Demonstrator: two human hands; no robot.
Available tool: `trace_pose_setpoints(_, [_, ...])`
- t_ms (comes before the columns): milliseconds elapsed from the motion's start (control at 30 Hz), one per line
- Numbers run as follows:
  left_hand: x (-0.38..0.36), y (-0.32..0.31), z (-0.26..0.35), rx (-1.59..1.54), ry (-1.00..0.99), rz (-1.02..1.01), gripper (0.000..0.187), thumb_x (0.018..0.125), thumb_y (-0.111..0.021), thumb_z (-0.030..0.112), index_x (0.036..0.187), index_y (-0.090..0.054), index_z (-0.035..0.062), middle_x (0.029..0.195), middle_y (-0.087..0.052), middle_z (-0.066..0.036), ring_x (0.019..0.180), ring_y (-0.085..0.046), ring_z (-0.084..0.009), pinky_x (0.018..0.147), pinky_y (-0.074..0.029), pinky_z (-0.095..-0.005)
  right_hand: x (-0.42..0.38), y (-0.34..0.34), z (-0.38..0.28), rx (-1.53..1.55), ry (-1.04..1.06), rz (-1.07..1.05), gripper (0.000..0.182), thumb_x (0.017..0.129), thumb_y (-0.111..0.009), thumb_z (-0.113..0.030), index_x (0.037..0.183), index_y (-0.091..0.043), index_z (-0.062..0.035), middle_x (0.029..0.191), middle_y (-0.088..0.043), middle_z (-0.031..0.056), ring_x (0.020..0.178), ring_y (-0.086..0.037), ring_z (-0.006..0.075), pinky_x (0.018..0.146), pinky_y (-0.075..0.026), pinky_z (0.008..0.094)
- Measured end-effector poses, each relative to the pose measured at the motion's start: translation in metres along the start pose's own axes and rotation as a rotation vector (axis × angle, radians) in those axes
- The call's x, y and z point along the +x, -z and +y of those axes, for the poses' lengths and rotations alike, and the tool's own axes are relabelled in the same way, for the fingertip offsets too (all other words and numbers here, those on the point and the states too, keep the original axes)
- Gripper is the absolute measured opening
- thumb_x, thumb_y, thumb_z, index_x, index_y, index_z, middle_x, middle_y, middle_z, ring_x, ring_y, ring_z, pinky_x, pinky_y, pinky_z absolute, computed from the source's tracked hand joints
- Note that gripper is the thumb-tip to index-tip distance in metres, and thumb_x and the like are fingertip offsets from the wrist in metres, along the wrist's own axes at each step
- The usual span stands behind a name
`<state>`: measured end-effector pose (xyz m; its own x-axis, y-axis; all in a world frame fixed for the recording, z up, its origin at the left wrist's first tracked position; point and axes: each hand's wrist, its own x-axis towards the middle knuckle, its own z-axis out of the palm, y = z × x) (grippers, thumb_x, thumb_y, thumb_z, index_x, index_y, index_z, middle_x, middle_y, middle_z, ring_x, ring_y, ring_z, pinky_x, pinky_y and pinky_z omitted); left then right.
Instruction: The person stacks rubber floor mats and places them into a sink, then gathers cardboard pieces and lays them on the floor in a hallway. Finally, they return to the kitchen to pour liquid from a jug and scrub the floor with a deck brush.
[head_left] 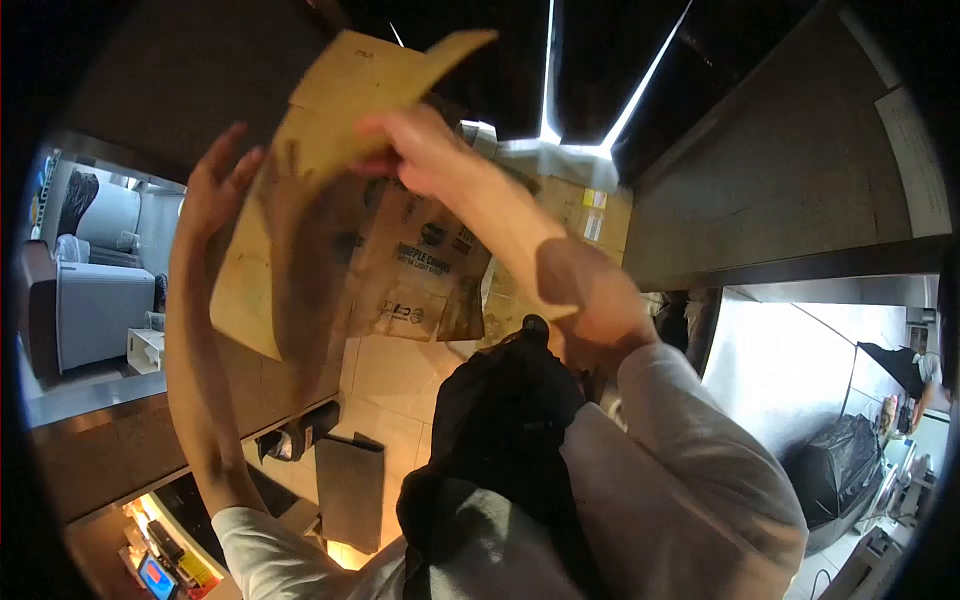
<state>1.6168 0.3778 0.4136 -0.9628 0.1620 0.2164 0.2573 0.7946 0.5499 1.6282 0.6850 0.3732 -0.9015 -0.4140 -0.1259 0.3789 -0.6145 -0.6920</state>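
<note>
A large piece of bent, yellowish-brown cardboard (245, 285) is held up in front of me, its top flap folded out to the right. My right hand (415, 150) reaches across to its upper right part, fingers closed at the board and slightly smeared by motion. Beside the board's left edge is my left hand (215, 190), raised with fingers apart. Behind and below the sheet stands a brown printed carton (425, 260) with dark lettering, partly covered by the sheet and my right forearm.
More cardboard with a yellow label (595, 200) lies behind the printed carton. Brown panels (770, 180) flank the space on both sides. A dark grey flat-topped object (350, 490) stands on the tiled floor (385, 385). Far right is a black plastic bag (835, 465), near another person.
</note>
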Motion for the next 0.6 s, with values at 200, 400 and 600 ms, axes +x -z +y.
trace_pose_setpoints(200, [-0.087,0.073,0.148,-0.218,0.235,-0.117,0.072,0.088,-0.065,0.048,0.138,-0.047,-0.0012,0.135,-0.054,-0.018,0.123,-0.051,-0.0264,0.103,-0.039,-0.0364,0.062,-0.107,-0.025,0.072,0.048,-0.031,0.024,0.093,-0.043,-0.002,0.115,-0.047,0.0080,0.107,-0.058,0.0262,0.094,-0.065,0.0417,0.080,-0.060,0.0507])
trace_pose_setpoints(400, [-0.089,0.121,0.086,0.267,0.288,-0.075,0.045,0.088,-0.068,0.031,0.116,-0.063,-0.0040,0.093,-0.070,-0.010,0.095,-0.063,-0.0172,0.089,-0.046,-0.0317,0.094,-0.106,-0.023,0.020,-0.031,-0.156,0.027,0.096,-0.036,-0.007,0.114,-0.050,0.0077,0.112,-0.059,0.0295,0.098,-0.065,0.0408,0.083,-0.057,0.0510])
trace_pose_setpoints(600, [-0.056,0.127,0.061,0.342,0.115,0.223,0.037,0.092,-0.063,0.028,0.116,-0.064,0.0001,0.102,-0.069,-0.013,0.099,-0.063,-0.0187,0.091,-0.046,-0.0329,0.089,-0.116,-0.077,-0.317,-0.034,-0.231,0.036,0.100,-0.043,-0.019,0.128,-0.045,0.0027,0.123,-0.052,0.0242,0.116,-0.053,0.0365,0.101,-0.044,0.0485])
